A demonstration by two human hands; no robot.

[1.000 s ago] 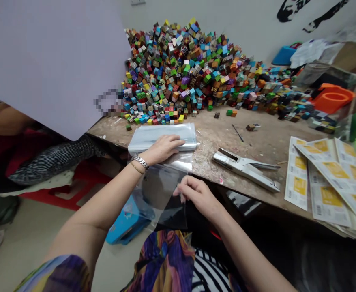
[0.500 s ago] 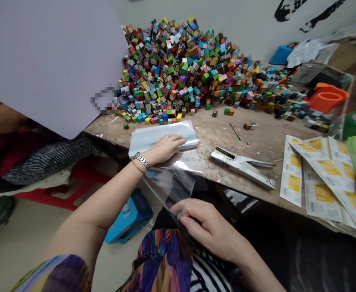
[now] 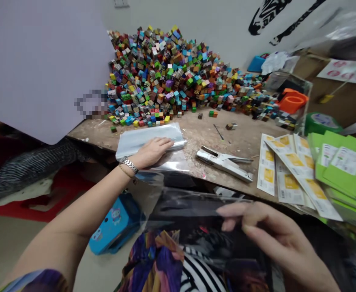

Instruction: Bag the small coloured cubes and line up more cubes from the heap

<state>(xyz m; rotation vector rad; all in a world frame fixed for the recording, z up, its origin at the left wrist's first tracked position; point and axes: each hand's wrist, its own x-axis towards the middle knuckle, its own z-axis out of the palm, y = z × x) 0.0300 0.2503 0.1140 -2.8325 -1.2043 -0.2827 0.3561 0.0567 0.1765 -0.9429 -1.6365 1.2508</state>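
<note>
A stack of clear plastic bags (image 3: 132, 140) lies at the table's front edge. My left hand (image 3: 153, 152), wearing a watch, rests on that stack with its palm down and fingers stretched out. Over my lap, a clear plastic bag (image 3: 196, 211) hangs below the table edge, its far end near my left wrist. My right hand (image 3: 257, 223) pinches the bag between thumb and fingers. A silver stapler (image 3: 225, 163) lies on the table to the right of the stack.
A big heap of colourful small cubes (image 3: 162, 77) covers the table's back. Sticker sheets (image 3: 290, 170) and green cards (image 3: 342, 158) lie at right. A blue stool (image 3: 117, 223) stands below. A person's striped sleeve (image 3: 28, 166) shows at left.
My right hand has moved to the right, drawing the plastic bag out wider over my lap. My left hand stays on the stack. The view has turned slightly right.
</note>
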